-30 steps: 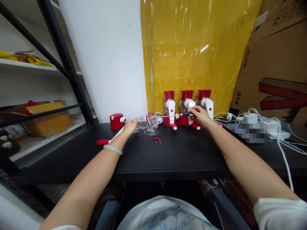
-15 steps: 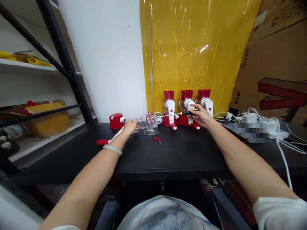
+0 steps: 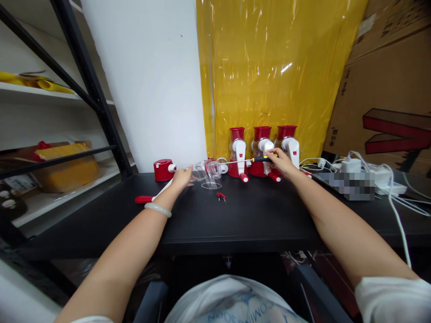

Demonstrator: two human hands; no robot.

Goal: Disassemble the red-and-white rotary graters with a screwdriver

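My left hand (image 3: 183, 178) is closed around the left end of a clear plastic grater body (image 3: 211, 176) on the black table. In my right hand (image 3: 282, 162) is a screwdriver (image 3: 261, 159) with a black and yellow handle, held level between the fingers. Its long shaft points left, and the tip meets the right side of the clear body; exactly where it touches is too small to tell. Just in front lie small red pieces with metal pins (image 3: 221, 196). A white crank with a red handle (image 3: 144, 199) rests beside my left wrist, near a red base (image 3: 163, 170).
Three red and white rotary graters (image 3: 237, 154) stand along the back of the table (image 3: 215, 229). White chargers and cables (image 3: 350, 167) lie at the right beside a tablet-like device. A black-framed shelf (image 3: 97, 103) rises at the left, and a large carton (image 3: 387, 89) leans at the right.
My right fingers have shifted their grip on the screwdriver handle, with the hand turned slightly. The clear body has tilted very slightly; my left hand stays in place.
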